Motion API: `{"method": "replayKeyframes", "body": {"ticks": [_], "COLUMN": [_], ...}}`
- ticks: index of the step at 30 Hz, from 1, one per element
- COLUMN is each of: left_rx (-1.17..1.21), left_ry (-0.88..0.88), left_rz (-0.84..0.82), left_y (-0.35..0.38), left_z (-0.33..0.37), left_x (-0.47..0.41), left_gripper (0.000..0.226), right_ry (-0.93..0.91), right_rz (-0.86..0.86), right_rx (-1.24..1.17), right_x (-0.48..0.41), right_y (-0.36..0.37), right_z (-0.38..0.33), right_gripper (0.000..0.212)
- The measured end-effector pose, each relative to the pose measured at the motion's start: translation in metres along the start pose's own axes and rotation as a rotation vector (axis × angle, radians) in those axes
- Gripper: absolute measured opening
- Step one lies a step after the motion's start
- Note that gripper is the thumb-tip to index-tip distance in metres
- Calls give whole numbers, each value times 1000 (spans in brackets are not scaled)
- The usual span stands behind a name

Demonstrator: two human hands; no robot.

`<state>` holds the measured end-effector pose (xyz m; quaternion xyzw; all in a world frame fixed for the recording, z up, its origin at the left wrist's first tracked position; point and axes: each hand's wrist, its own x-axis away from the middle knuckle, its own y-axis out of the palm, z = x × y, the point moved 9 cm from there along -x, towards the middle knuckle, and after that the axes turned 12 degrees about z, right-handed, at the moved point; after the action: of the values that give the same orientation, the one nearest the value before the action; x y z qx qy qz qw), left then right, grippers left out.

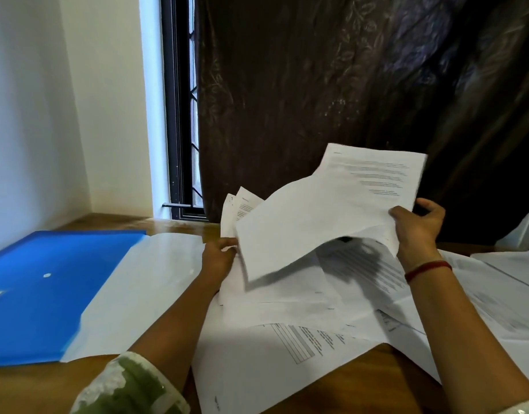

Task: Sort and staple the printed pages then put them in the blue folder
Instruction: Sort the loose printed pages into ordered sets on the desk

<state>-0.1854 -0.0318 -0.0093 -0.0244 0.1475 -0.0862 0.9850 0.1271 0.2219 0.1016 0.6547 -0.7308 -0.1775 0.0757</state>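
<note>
A blue folder (45, 288) lies open on the left of the wooden table, its clear flap (143, 282) spread to the right. My left hand (220, 256) grips a few printed pages (242, 209) by their lower edge and holds them up. My right hand (418, 225) holds one printed sheet (326, 216) by its right edge; the sheet curls in the air over the pile. Loose printed pages (287, 339) lie spread over the table under and in front of both hands. No stapler is in view.
The wooden table (376, 380) shows bare at the front edge. A dark curtain (331, 94) hangs behind the table. A window frame (179, 115) and a white wall stand at the back left. More sheets (502, 294) lie at the right.
</note>
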Motion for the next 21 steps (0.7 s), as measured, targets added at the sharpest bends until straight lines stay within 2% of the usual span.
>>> {"method": "replayKeyframes", "body": {"ticks": [2, 4, 6, 11, 13, 17, 20, 21], "left_rx": [-6, 14, 26, -43, -93, -128, -149, -144], "left_ry": [56, 92, 103, 153, 193, 196, 164, 161], "left_rz": [15, 16, 30, 39, 20, -10, 2, 2], "left_y": [-2, 1, 1, -1, 1, 7, 7, 8], "left_z": [10, 17, 18, 19, 21, 18, 14, 13], "left_x": [7, 13, 16, 15, 15, 12, 11, 10], "left_gripper": [18, 21, 31, 51, 55, 53, 54, 54], "right_ry": [16, -34, -70, 92, 78, -52, -336, -449], "right_rz": [106, 141, 85, -58, -84, -263, -312, -288], "right_rx": [-44, -17, 79, 314, 456, 798, 1306, 1367], "right_x": [-8, -12, -14, -21, -24, -26, -18, -9], "right_y": [-13, -20, -19, -23, -29, -28, -21, -15], "right_z": [1, 2, 12, 66, 75, 78, 69, 59], "right_gripper": [46, 41, 42, 57, 59, 57, 58, 60]}}
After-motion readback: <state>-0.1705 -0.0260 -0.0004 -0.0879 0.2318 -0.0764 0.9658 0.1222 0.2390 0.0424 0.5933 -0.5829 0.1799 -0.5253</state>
